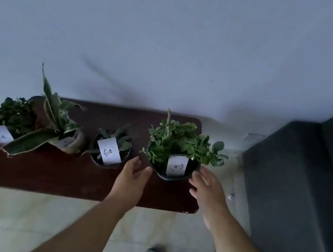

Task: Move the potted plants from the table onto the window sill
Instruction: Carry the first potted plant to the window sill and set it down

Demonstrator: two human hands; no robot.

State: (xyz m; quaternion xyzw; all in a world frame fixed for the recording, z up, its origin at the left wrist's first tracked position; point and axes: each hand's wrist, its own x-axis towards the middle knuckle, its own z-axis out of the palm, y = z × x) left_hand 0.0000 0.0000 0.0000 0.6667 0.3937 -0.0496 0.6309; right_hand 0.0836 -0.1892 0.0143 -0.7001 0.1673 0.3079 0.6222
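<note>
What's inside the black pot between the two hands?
The black pot holds a bushy plant with small rounded leaves and one thin upright stem. A white label hangs over its front rim. Leaves and label cover the soil, so it cannot be seen.

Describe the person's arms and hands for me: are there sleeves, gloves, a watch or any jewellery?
Both forearms are bare as far up as the picture shows, with no sleeve in view. The left hand and the right hand wear no gloves, and no watch, bracelet or ring shows on either. The light is dim and the picture soft, so anything small could be missed.
</note>
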